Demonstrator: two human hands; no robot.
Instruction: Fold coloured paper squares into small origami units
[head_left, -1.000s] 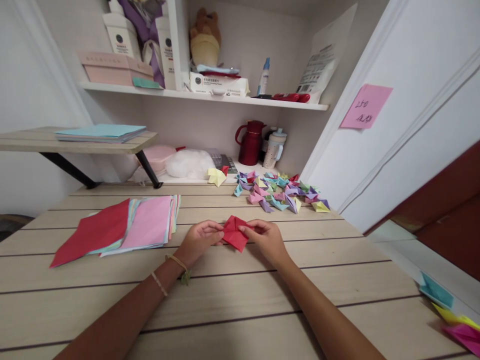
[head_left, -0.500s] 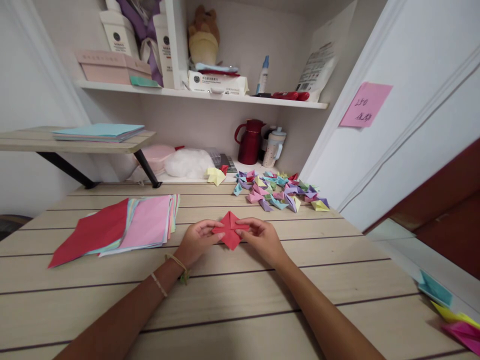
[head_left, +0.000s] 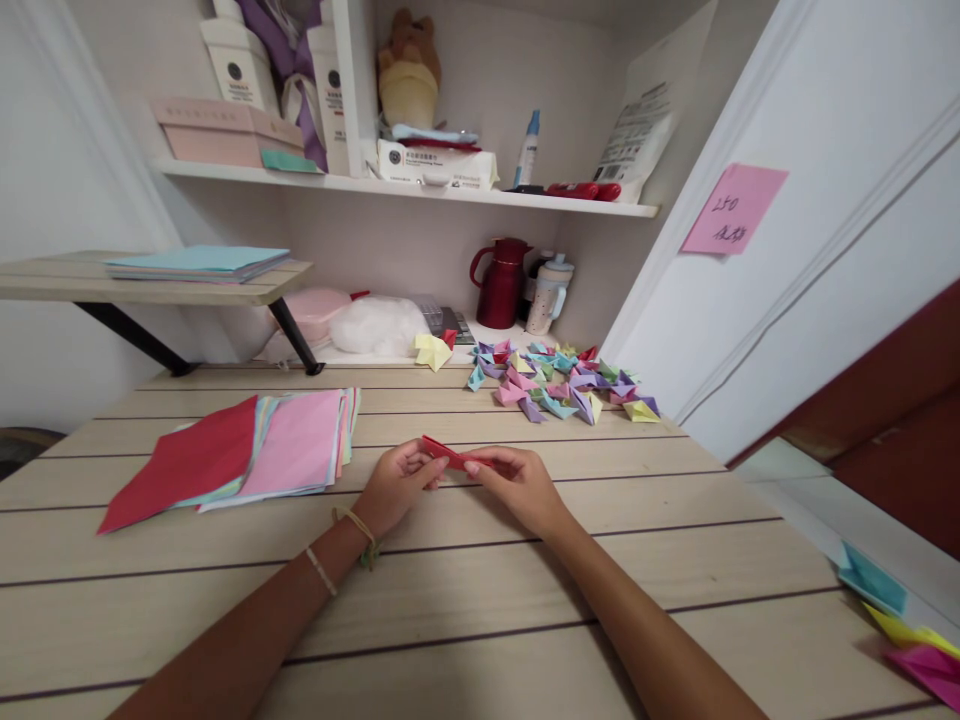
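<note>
Both my hands hold a folded red paper piece (head_left: 448, 455) just above the wooden table (head_left: 465, 620), near its middle. My left hand (head_left: 396, 484) pinches its left end and my right hand (head_left: 516, 484) pinches its right end. The piece is turned almost edge-on, so it shows as a thin red strip. To the left lies a stack of flat coloured paper sheets (head_left: 247, 455), a red one on top at the left and a pink one beside it. A pile of several small folded paper pieces (head_left: 559, 385) in mixed colours lies behind my hands to the right.
A red jug (head_left: 499, 283) and a white cup (head_left: 547, 293) stand at the back. A shelf (head_left: 405, 190) above carries boxes and bottles. A side shelf (head_left: 150, 280) at the left holds blue sheets. A white door with a pink note (head_left: 733, 210) rises at the right. More folded pieces (head_left: 911, 640) lie at the right edge.
The red piece was open and facing up, a flat diamond between my hands. Now it is tipped or folded to a thin edge-on strip. My hands stayed in place.
</note>
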